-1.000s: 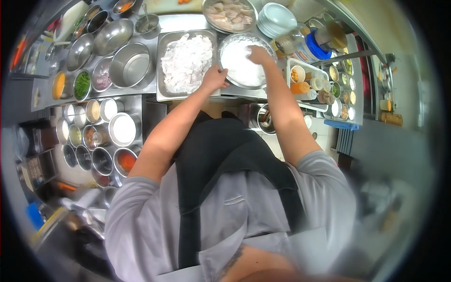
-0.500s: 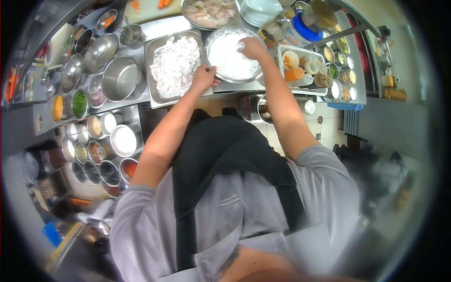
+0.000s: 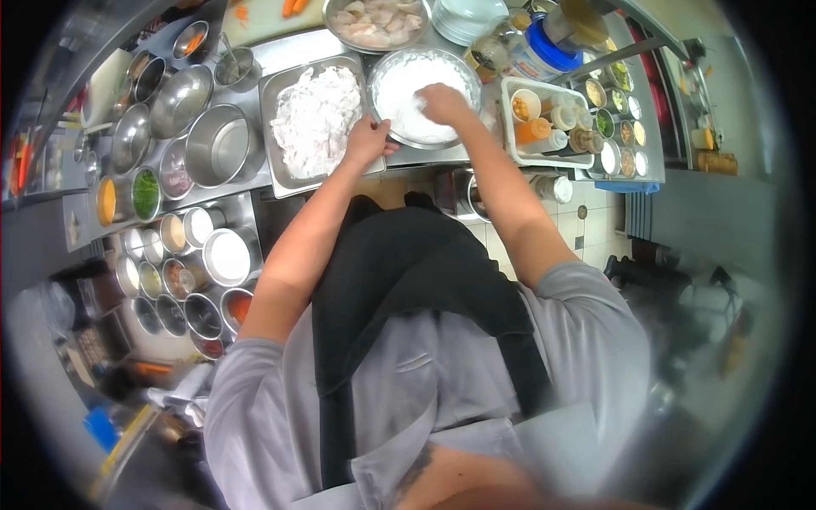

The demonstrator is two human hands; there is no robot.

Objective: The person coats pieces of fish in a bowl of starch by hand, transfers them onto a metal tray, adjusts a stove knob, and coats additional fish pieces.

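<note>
My right hand is over a round metal bowl of white powder that looks like flour. Its fingers are bent down at the powder; what they hold, if anything, is hidden. At the bowl's near left rim, my left hand has its thumb and fingers closed on the edge. Directly left stands a rectangular metal tray piled with white-coated pieces. Behind the flour bowl, another bowl contains pale raw meat pieces, apparently chicken.
White plates are stacked behind the bowl. A white basket of sauce bottles and a blue-lidded tub stand at right. A large metal pot and several bowls occupy the left. Carrots lie on a cutting board.
My right hand has moved left and toward me, from the bowl's right side to its near middle. My left hand stays at the rim.
</note>
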